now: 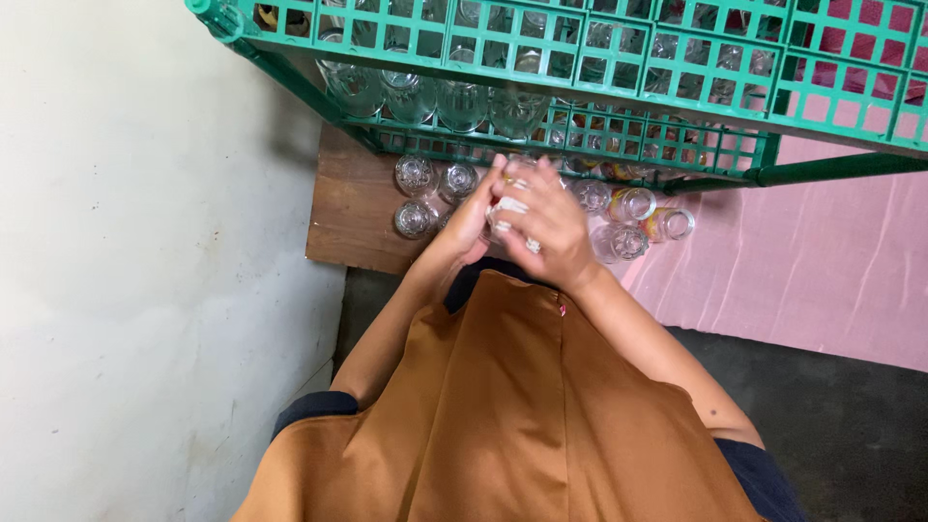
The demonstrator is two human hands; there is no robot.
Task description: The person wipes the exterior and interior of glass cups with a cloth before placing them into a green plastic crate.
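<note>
Under the green rack [580, 58], both hands, left [474, 217] and right [551, 227], clasp one glass [507, 208]; a slip could smash it onto glasses [416, 198] below.

A green lattice rack [619, 58] stands far, over clear glasses [416, 179] on a brown board [353, 208]. Right lies pink cloth [802, 261]; left, a whitish wall [145, 242]. Near is an orange-brown apron [503, 416].

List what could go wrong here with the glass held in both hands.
1. The glass is cupped between the left hand and right hand directly above other glasses; a slip might crack several.
2. The green rack hangs close overhead, so raising the glass could knock it.
</note>
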